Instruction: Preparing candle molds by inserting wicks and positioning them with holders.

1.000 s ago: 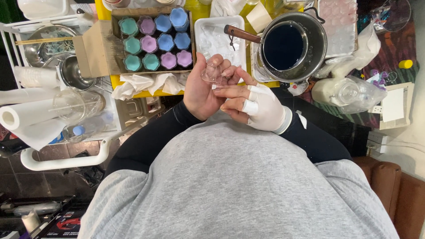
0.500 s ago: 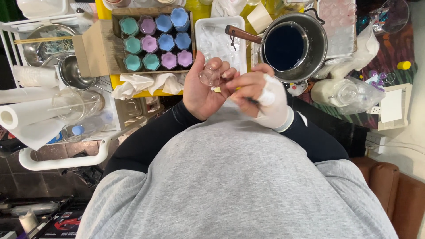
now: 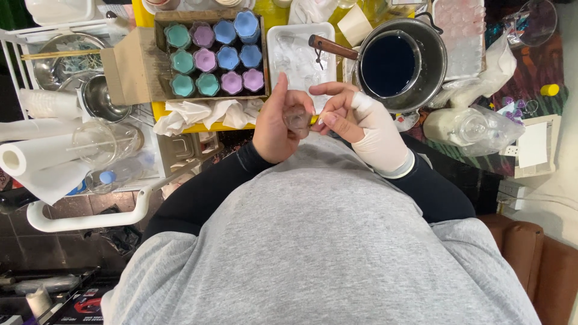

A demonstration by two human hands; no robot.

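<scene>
My left hand (image 3: 278,126) is closed around a small clear glass cup (image 3: 298,118), held over my lap. Close beside it, my right hand (image 3: 361,123), in a white wrap with bandaged fingers, pinches a small yellow-tipped piece (image 3: 314,120) at the cup's rim. Just beyond my hands lies a white tray (image 3: 272,42) with several more clear cups. A cardboard box (image 3: 126,66) to its left holds several flower-shaped candles in teal, purple and blue (image 3: 218,57).
A steel pot (image 3: 435,54) with a dark blue liquid in an inner pan with a wooden handle (image 3: 328,45) stands right of the tray. Crumpled tissues (image 3: 198,113) lie at the yellow table's edge. A paper roll (image 3: 30,157), glass jar (image 3: 99,143) and steel bowls (image 3: 99,99) sit at left.
My left hand has turned the cup so its mouth faces my right hand. My right hand has risen and brought its pinched fingertips to the cup's rim.
</scene>
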